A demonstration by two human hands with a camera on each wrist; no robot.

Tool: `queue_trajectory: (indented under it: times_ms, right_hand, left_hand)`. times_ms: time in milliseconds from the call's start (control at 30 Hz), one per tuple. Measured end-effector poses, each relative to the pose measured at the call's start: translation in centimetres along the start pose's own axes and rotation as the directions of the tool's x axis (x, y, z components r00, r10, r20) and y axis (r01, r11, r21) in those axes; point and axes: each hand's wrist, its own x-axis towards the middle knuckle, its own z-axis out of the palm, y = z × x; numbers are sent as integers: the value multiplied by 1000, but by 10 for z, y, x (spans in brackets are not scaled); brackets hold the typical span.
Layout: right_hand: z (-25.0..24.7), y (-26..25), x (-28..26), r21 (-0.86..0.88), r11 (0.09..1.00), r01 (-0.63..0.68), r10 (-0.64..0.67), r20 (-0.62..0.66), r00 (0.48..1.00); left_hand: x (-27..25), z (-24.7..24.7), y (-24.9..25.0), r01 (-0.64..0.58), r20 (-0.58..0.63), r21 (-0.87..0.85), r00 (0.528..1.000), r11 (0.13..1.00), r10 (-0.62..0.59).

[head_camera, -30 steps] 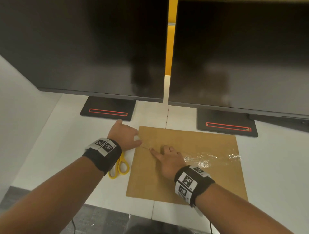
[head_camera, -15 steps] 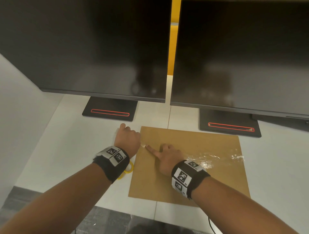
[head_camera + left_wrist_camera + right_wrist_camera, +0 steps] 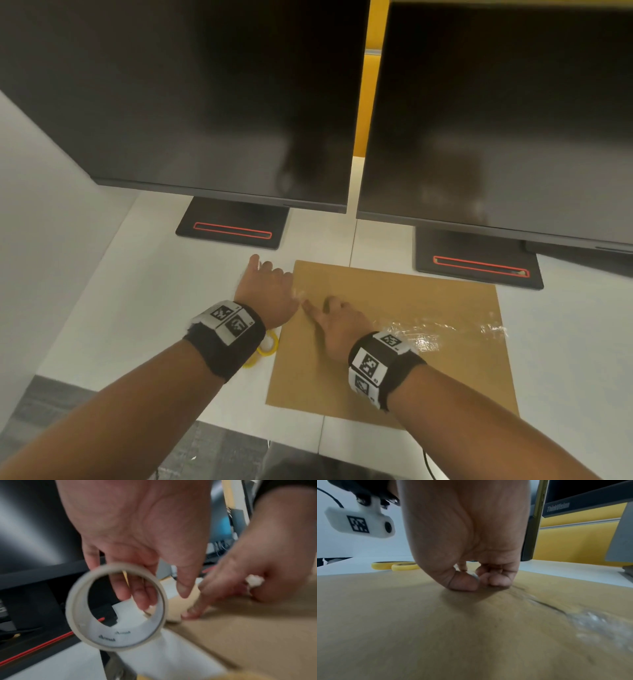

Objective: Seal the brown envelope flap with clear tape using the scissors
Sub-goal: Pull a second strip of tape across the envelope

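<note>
The brown envelope (image 3: 394, 370) lies flat on the white desk. My left hand (image 3: 267, 291) sits at its left edge and holds the roll of clear tape (image 3: 116, 607), fingers through the core and thumb outside. My right hand (image 3: 337, 325) rests on the envelope; its straight index fingertip (image 3: 190, 615) presses down near the left edge, the other fingers curled, the thumb on the paper. A crinkled strip of clear tape (image 3: 445, 332) runs rightward from my right wrist. The yellow-handled scissors (image 3: 395, 565) lie left of the envelope, mostly hidden under my left wrist in the head view.
Two dark monitors (image 3: 205, 102) hang over the back of the desk, their black bases (image 3: 233, 222) just behind the envelope. A white wall closes the left side. The desk's front edge (image 3: 137, 387) runs under my forearms.
My left wrist has shifted right and forward, covering more of the scissors. The right index finger stays pressed at about the same spot near the envelope's left edge.
</note>
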Motion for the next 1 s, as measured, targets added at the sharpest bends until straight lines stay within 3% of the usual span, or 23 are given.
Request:
queue_trajectory:
  times_ms: [333,433,567,667,1000]
  right_hand:
    - [-16,2,10,43,999,13,-19,139,990]
    - [-18,2,13,36,999,28,-33,161,986]
    - [-18,5,12,58,997,50,-56,111,992]
    - [-12,10,8,103,994,25,-30,47,998]
    - [-10,30,-2,143,989,-31,21,69,997]
  left_hand:
    - [-15,8,-25,-29,-10,-52,1000,998,28]
    - [-16,11,-22,-56,-88,-88,995,995,48]
    - [-14,23,-14,-120,-291,-54,951,991,100]
    - [-13,30,-6,-90,-303,-16,950,996,81]
    - [-2,52,13,-69,-287,-356,957,932,-39]
